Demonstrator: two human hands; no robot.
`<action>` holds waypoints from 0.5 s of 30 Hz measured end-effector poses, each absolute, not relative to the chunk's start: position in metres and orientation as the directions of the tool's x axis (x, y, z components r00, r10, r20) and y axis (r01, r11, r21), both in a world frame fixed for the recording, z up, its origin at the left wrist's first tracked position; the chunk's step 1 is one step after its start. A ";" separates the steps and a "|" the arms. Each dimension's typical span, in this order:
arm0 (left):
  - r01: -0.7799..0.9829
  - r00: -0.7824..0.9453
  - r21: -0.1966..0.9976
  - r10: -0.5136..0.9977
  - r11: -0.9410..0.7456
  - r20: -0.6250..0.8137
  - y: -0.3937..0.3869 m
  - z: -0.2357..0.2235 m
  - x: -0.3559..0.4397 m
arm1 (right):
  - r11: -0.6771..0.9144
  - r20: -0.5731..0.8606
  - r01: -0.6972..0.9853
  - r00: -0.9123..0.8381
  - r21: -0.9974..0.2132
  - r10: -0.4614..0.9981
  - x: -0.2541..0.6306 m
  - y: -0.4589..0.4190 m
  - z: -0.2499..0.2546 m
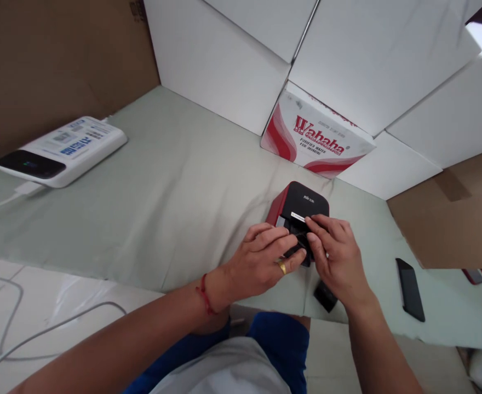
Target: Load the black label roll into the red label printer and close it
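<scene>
A small box-shaped device with a black top and red sides (307,198), which looks like a label printer, sits on the pale green surface. Its front has a dark recess, and a narrow white strip (297,216) shows above it. My left hand (261,260), with a gold ring, reaches into the recess from the left with bent fingers. From the right, the thumb and index finger of my right hand (335,246) close in at the recess and the strip's end. What the fingertips hold is hidden. A small black piece (325,296) lies below my right hand.
A Wahaha water carton (317,137) stands behind the device against white boxes (224,71). To the left lies a white power bank (64,150) with a cable. A black phone (410,290) rests at right. Brown cardboard (454,213) bounds the right side.
</scene>
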State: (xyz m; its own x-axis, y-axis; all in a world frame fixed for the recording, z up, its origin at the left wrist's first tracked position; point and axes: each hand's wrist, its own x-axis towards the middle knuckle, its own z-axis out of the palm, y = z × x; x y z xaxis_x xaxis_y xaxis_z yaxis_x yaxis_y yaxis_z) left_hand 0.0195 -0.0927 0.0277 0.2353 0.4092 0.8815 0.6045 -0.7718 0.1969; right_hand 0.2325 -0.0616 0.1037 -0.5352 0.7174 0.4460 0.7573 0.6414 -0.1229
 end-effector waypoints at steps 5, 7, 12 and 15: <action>0.448 0.181 0.417 0.537 -0.791 0.824 -0.074 0.039 0.013 | 0.636 0.460 0.748 -0.505 -0.189 0.730 0.234 -0.061 0.095; 0.376 0.152 0.531 0.616 -0.760 0.773 -0.063 0.043 0.007 | 0.633 0.467 0.744 -0.492 -0.212 0.735 0.234 -0.059 0.097; 0.224 0.191 0.684 0.720 -0.694 0.667 -0.041 0.044 -0.004 | 0.626 0.475 0.730 -0.464 -0.274 0.748 0.237 -0.057 0.095; 0.184 0.204 0.723 0.746 -0.666 0.634 -0.039 0.041 -0.007 | 0.634 0.497 0.717 -0.453 -0.291 0.740 0.238 -0.056 0.092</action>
State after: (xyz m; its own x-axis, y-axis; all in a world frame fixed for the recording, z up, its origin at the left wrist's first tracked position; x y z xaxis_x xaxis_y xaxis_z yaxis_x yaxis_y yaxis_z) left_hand -0.0072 -0.0386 0.0411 0.2040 0.7456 0.6344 0.1842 -0.6657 0.7231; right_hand 0.2382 -0.0561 0.0922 -0.4532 0.7400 0.4970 0.7167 0.6340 -0.2905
